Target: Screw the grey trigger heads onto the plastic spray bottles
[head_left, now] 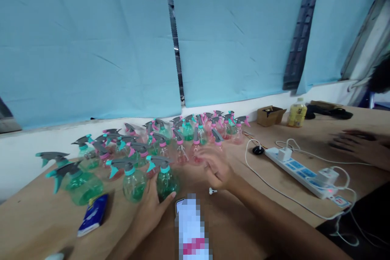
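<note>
Around the lower side of a green spray bottle at the front of the group, my left hand has its thumb in front and its fingers partly hidden. That bottle stands upright, with a grey and turquoise spray head. My right hand is in front of the pink spray bottles, fingers bent and smeared by motion; whether it touches one is unclear. Another green spray bottle stands left of my left hand. Several more green and pink ones are crowded behind.
A phone and a white earbud lie near my hands, a blue packet to the left. On the right are a power strip with white cables, a cardboard box, a drink bottle and another person's blurred hand.
</note>
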Demonstrator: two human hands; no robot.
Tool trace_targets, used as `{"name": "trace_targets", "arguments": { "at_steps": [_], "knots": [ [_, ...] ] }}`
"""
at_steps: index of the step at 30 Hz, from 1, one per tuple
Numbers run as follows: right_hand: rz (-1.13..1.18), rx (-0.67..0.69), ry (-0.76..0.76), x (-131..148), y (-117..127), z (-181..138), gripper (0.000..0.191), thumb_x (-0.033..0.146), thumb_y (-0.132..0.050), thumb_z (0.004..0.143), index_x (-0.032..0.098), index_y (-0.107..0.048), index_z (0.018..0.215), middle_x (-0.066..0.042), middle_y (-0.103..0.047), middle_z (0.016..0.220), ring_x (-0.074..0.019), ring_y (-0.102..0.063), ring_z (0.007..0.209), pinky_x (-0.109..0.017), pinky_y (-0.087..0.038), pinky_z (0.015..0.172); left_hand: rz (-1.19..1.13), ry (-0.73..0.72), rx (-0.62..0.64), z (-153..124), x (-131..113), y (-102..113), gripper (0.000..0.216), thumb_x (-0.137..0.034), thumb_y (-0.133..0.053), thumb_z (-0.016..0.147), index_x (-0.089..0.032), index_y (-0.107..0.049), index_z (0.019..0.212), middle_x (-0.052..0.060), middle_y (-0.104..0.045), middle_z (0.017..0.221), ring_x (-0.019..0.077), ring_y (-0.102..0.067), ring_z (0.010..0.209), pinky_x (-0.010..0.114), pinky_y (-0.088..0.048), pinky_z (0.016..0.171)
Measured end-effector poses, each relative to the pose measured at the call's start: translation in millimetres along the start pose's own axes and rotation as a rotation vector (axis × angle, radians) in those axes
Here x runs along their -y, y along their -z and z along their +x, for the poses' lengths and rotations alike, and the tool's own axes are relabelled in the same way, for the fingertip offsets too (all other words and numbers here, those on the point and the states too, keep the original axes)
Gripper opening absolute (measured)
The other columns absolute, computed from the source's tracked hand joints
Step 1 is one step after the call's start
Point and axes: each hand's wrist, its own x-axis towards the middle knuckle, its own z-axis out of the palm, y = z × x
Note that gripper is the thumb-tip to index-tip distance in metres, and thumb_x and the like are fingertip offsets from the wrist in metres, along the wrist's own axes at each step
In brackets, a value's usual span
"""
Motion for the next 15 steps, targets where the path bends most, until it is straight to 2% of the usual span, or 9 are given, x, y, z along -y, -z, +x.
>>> {"name": "trace_targets", "arguments": {
  "at_steps": [3, 5, 7, 10, 12, 15],
  "knots": [
    [-0.057, 0.423, -0.044, 8, -9, 5, 0.019, 0.015, -0.052, 0.083, 0.022, -0.062, 0.097, -0.003, -0.066, 0.081, -0.0189, -0.062, 0.081, -0.034, -0.047, 0.078, -0.036, -0.047, 0.027, 16, -1, -10, 0.082, -0.05, -0.057, 0.087, -0.023, -0.014, 0.152, 0.014, -0.029, 0.156, 0.0301, -0.024, 0.146, 0.053, -0.025, 0.118],
    [-0.119, 0.519, -0.183, 8, -16, 6, 0.011, 0.02, -0.052, 0.086, 0.02, -0.063, 0.09, -0.003, -0.066, 0.079, -0.0183, -0.061, 0.079, -0.032, -0.045, 0.076, -0.057, -0.071, 0.029, 25, -3, -18, 0.083, -0.05, -0.058, 0.086, -0.024, -0.015, 0.152, 0.014, -0.029, 0.157, 0.03, -0.025, 0.146, 0.052, -0.025, 0.118],
    [-0.109, 0.49, -0.36, 2, -23, 4, 0.014, 0.027, -0.053, 0.09, 0.02, -0.063, 0.095, -0.005, -0.068, 0.086, -0.0191, -0.062, 0.084, -0.031, -0.045, 0.077, -0.092, -0.083, 0.03, 33, -4, -27, 0.082, -0.049, -0.059, 0.086, -0.024, -0.018, 0.151, 0.014, -0.031, 0.156, 0.0301, -0.029, 0.144, 0.051, -0.026, 0.117],
    [0.07, 0.408, -0.556, -12, -37, 0, 0.026, 0.036, -0.055, 0.091, 0.022, -0.06, 0.113, -0.007, -0.068, 0.104, -0.0211, -0.063, 0.096, -0.033, -0.046, 0.082, -0.161, -0.099, 0.043, 41, -10, -38, 0.08, -0.047, -0.059, 0.086, -0.023, -0.02, 0.151, 0.014, -0.032, 0.156, 0.0299, -0.034, 0.142, 0.05, -0.029, 0.116],
    [0.245, 0.385, -0.617, -22, -46, -2, 0.035, 0.039, -0.056, 0.091, 0.024, -0.056, 0.123, -0.006, -0.066, 0.113, -0.0216, -0.062, 0.102, -0.035, -0.046, 0.085, -0.203, -0.114, 0.065, 44, -16, -44, 0.08, -0.046, -0.06, 0.086, -0.024, -0.019, 0.151, 0.014, -0.033, 0.156, 0.029, -0.034, 0.142, 0.049, -0.028, 0.116],
    [0.417, 0.354, -0.642, -35, -61, -1, 0.034, 0.04, -0.055, 0.091, 0.024, -0.059, 0.121, -0.003, -0.067, 0.106, -0.0208, -0.062, 0.099, -0.035, -0.047, 0.087, -0.26, -0.09, 0.096, 47, -23, -51, 0.078, -0.046, -0.061, 0.084, -0.023, -0.025, 0.149, 0.014, -0.041, 0.151, 0.0293, -0.037, 0.14, 0.048, -0.029, 0.114]
  ]
}}
